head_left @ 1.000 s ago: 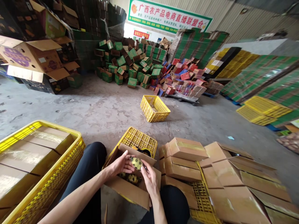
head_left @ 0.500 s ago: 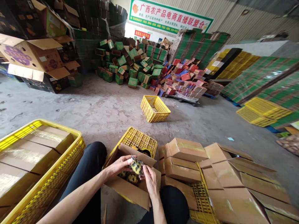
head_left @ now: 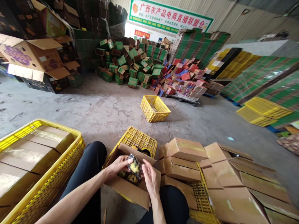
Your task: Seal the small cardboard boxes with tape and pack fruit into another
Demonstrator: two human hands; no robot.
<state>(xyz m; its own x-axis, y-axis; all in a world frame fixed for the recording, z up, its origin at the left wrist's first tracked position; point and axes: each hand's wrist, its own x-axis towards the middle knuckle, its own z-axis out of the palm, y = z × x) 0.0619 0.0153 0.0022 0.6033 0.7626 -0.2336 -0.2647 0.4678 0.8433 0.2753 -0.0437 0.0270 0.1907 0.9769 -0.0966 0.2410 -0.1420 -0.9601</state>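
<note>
A yellow fruit in a clear plastic wrapper with dark leaf-like marks (head_left: 135,167) is held up over an open cardboard box (head_left: 132,190). My left hand (head_left: 120,165) grips it from the left, thumb on top. My right hand (head_left: 149,175) is at its right side, fingers apart, close to the wrapper's edge; whether it touches is unclear. Inside the box, similar wrapped fruits (head_left: 132,178) lie below my hands, partly hidden. The box rests tilted on an upturned yellow plastic crate (head_left: 142,139). Behind the box's far flap, a dark roundish object with some orange (head_left: 146,151) sits on the crate.
On my left stands a yellow crate (head_left: 80,140) holding taped cartons (head_left: 30,155). More taped cartons (head_left: 187,149) are stacked at my right, some on another yellow crate (head_left: 201,193). Ahead on the concrete floor sits a yellow basket (head_left: 155,112), with heaped green boxes (head_left: 133,71) beyond.
The wrapped fruit has turned and tilted more upright in my left hand. My right hand's fingers have moved up and spread from their pinch at its lower right.
</note>
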